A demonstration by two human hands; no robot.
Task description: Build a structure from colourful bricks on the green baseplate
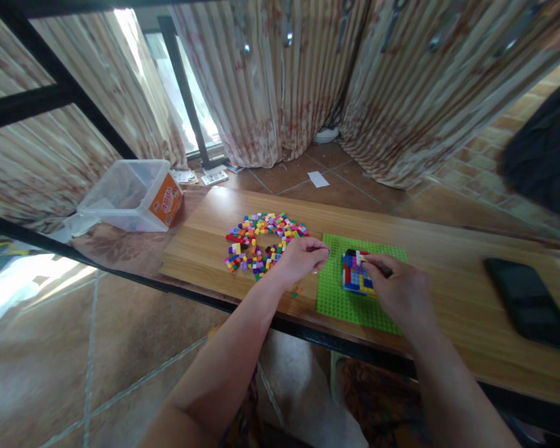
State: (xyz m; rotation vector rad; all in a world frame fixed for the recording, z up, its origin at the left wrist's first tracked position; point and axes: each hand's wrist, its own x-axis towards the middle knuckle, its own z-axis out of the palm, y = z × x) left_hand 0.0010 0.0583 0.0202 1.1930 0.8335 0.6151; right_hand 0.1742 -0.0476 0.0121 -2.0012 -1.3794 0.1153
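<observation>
A green studded baseplate [333, 292] lies on the wooden table. On it stands a low block of colourful toy bricks [353, 277] in blue, red, yellow and purple. My right hand [399, 292] reaches over the block's right side, its thumb and fingertips pinched on a small white brick [359, 259] at the block's far edge. Whether that brick is pressed down or just above the block I cannot tell. My left hand [305, 256] hovers by the baseplate's left edge with fingers curled together; anything inside them is hidden. Behind it spreads a pile of loose bricks [261, 225].
A few stray bricks [297, 291] lie near the table's front edge. On the right rests a dark phone or tablet [532, 302]. A clear plastic bin [121, 214] with an orange label stands left of the table [196, 249]. Curtains [270, 93] hang beyond.
</observation>
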